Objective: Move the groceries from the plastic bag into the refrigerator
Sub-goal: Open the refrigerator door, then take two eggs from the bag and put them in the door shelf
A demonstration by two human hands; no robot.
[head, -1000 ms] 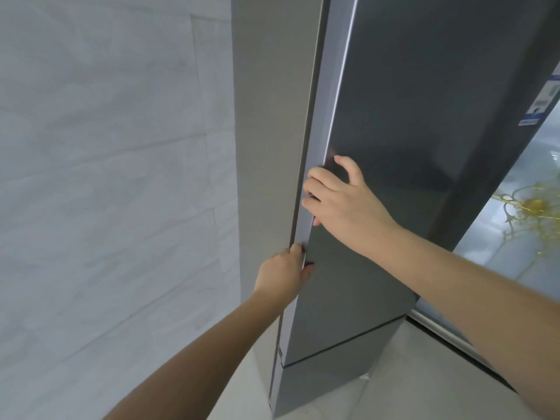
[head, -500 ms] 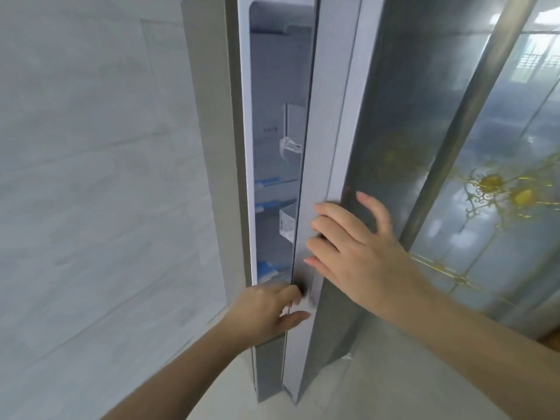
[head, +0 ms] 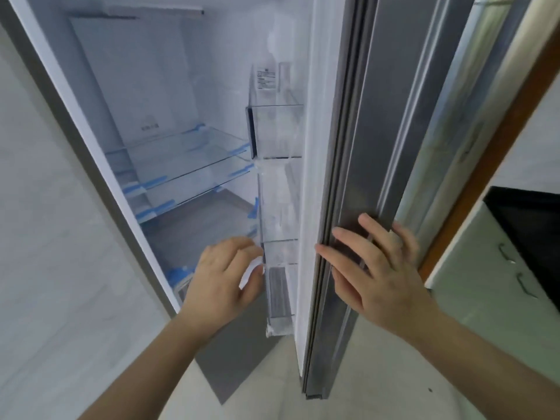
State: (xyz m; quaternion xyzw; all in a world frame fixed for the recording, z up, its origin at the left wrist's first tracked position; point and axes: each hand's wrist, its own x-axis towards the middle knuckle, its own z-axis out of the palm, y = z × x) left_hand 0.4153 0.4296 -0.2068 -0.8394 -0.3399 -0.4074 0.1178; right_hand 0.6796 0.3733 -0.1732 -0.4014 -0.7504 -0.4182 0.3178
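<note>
Two hands on the tall grey steel refrigerator door (head: 357, 165): right hand (head: 378, 268) flat, fingers spread on its edge; left hand (head: 224, 277) fingers curled at the inner bin, grip unclear. Advised full swing. Plastic bag unseen.

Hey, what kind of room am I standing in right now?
Most likely a home kitchen. An open refrigerator with glass shelves fills the view, its door under your right hand, and a cabinet with metal handles stands off to the right.
</note>
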